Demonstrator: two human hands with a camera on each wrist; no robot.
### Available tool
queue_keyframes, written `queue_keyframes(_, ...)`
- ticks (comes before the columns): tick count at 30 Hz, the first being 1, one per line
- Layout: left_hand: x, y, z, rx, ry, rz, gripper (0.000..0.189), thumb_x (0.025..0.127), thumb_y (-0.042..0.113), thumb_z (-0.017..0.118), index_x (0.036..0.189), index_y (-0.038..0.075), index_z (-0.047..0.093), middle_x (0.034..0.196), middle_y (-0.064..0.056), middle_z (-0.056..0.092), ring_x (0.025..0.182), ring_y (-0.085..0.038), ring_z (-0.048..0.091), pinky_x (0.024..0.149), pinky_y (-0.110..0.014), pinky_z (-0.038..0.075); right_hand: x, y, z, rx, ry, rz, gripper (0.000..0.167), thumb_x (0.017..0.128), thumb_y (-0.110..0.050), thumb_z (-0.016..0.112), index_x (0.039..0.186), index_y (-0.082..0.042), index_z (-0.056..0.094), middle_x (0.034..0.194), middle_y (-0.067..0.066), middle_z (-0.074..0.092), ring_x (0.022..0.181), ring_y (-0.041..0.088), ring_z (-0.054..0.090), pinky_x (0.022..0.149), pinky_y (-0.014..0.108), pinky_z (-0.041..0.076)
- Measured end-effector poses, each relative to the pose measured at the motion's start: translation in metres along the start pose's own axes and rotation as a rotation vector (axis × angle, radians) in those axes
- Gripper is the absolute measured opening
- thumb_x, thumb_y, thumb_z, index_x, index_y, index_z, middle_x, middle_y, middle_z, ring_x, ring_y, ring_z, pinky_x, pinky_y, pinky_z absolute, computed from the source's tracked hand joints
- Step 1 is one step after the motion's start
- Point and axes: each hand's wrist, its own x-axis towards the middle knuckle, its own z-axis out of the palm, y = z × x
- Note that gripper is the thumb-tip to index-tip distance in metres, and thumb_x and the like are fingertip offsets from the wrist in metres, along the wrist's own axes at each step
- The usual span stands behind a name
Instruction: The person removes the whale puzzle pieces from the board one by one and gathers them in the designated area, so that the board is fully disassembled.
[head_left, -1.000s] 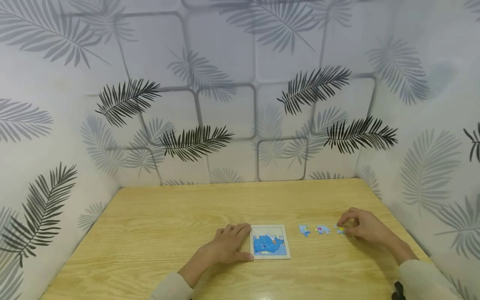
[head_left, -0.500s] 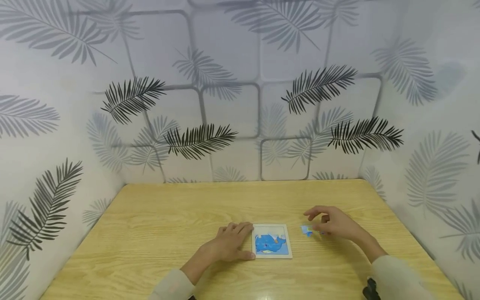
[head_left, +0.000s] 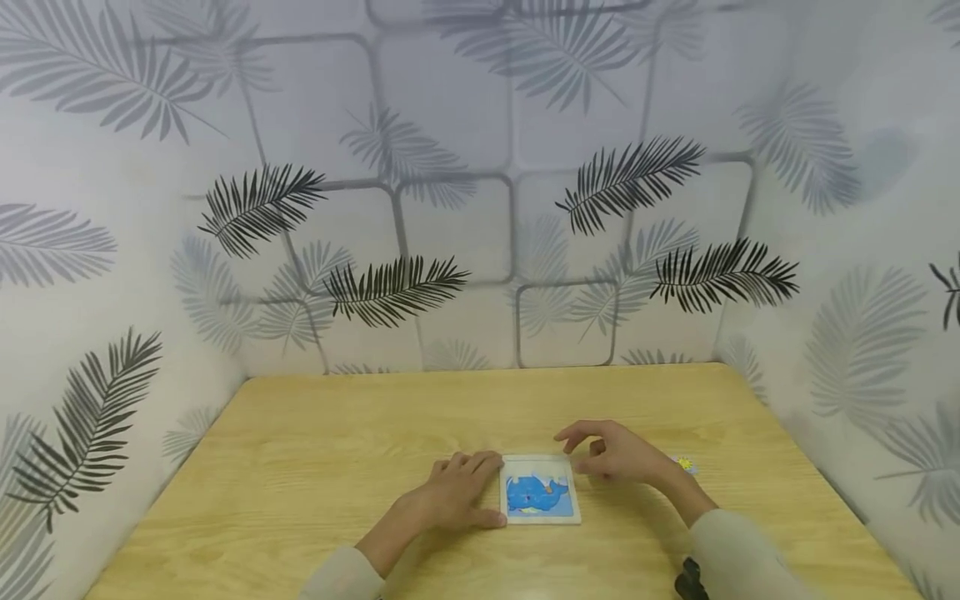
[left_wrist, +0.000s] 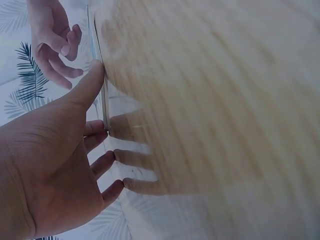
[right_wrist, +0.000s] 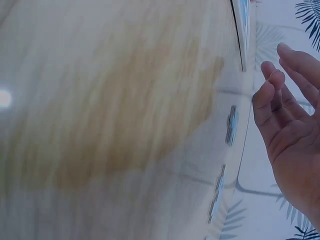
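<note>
L sleeve [head_left: 345,573] at far L. L hand [head_left: 453,493] rests on table [head_left: 360,442], fingers a bit spread, thumb & fingertips touching L edge of frame [head_left: 542,521]. Frame lies flat on table btw both hands; whale pic [head_left: 536,495] fills its lower part, pale strip up top. R hand [head_left: 611,452] hangs above table nr frame's upper R corner, fingers loosely bent, thumb & index apart, pinching nothing. R wrist view: 2 pcs [right_wrist: 232,126] lie separately on table, seen nearly edge-on. Sun pc [head_left: 684,463] just past R forearm [head_left: 686,493].
</note>
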Motion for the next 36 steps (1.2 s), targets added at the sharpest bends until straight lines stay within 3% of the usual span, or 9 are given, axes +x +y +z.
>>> queue_keyframes(10,0.0,0.0,0.0,-0.018,0.001,0.011,0.085,0.096,0.065,0.061,0.159,0.016,0.033,0.165,-0.005,0.035,0.142,-0.038,0.039,0.111,-0.065,0.033,0.013,-0.017,0.02,-0.034,-0.057,-0.013,0.043,0.095,-0.009,0.074,0.137,-0.005,0.064,0.124,0.017,0.065,0.058,0.008,0.049,0.051,0.023,0.045)
queue_keyframes(19,0.001,0.001,-0.002,-0.04,-0.018,-0.007,0.082,0.095,0.064,0.064,0.157,0.019,0.033,0.164,-0.004,0.035,0.139,-0.036,0.04,0.111,-0.066,0.032,0.026,-0.033,0.045,-0.076,-0.118,-0.037,0.036,0.092,-0.008,0.076,0.127,-0.004,0.069,0.125,0.015,0.068,0.07,0.012,0.063,0.061,0.025,0.054)
queue_keyframes(25,0.0,0.002,-0.002,-0.047,-0.035,-0.009,0.083,0.095,0.064,0.063,0.158,0.018,0.033,0.164,-0.007,0.036,0.142,-0.039,0.038,0.112,-0.068,0.031,0.03,-0.038,0.059,-0.172,-0.091,-0.009,0.036,0.09,-0.006,0.08,0.125,-0.008,0.07,0.119,0.008,0.069,0.069,0.009,0.06,0.06,0.023,0.052)
queue_keyframes(32,-0.003,0.005,-0.005,-0.034,-0.025,-0.006,0.085,0.095,0.063,0.064,0.158,0.016,0.033,0.165,-0.008,0.036,0.143,-0.04,0.038,0.113,-0.068,0.03,0.033,-0.042,0.067,-0.243,-0.078,-0.006,0.036,0.088,-0.004,0.082,0.122,-0.008,0.073,0.116,0.007,0.063,0.087,0.014,0.059,0.075,0.027,0.054)
queue_keyframes(36,-0.005,0.007,-0.008,-0.032,-0.021,0.004,0.085,0.095,0.061,0.064,0.159,0.015,0.032,0.165,-0.008,0.036,0.142,-0.04,0.039,0.113,-0.067,0.031,0.033,-0.045,0.069,-0.238,-0.089,0.012,0.041,0.088,-0.003,0.082,0.126,-0.005,0.067,0.121,0.008,0.063,0.102,0.023,0.062,0.087,0.037,0.056)
